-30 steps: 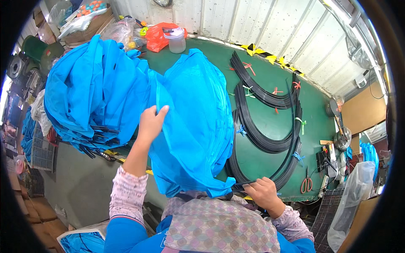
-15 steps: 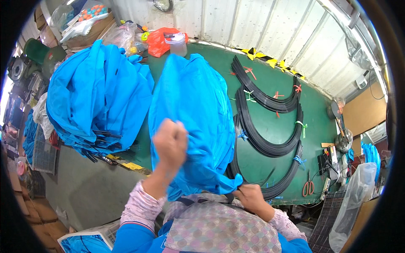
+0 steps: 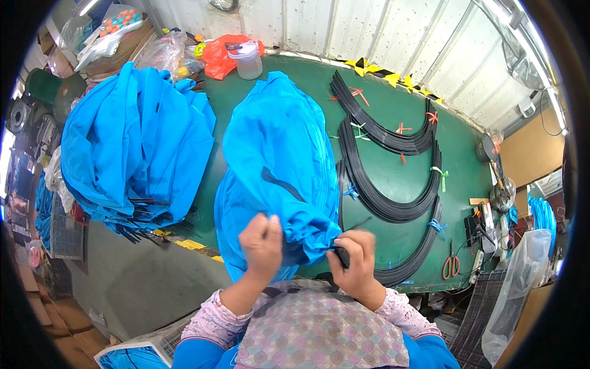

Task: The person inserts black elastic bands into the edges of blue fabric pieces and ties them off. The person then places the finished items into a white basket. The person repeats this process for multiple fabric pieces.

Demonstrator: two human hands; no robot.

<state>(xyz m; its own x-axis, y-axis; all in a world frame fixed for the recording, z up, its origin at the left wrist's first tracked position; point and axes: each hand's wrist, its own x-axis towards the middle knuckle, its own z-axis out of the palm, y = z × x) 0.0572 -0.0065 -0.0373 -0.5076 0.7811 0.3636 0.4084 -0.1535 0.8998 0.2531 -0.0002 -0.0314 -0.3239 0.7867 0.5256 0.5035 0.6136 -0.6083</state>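
Observation:
A pile of thin blue fabric (image 3: 276,135) lies in front of me on the green table. Its near right corner is bunched up between my hands. My left hand (image 3: 263,246), slightly blurred, is closed at the near side of the gathered cloth. At the tip of that corner my right hand (image 3: 355,261) pinches a thin black rod end (image 3: 335,248) that pokes out of the fabric. A curved black strip (image 3: 281,184) shows on top of the cloth. Bundles of bent black rods (image 3: 393,206), tied with coloured ties, lie to the right.
A second blue fabric heap (image 3: 138,147) with black rod ends sits at the left table edge. At the back stand a lidded plastic container (image 3: 247,61) and a red bag (image 3: 218,56). Scissors (image 3: 451,265) lie at the right. A white crate (image 3: 163,344) stands low left.
My left hand has come down and nearer to the right hand. The right hand has risen slightly, and the fabric between them is now gathered, with a black strip showing.

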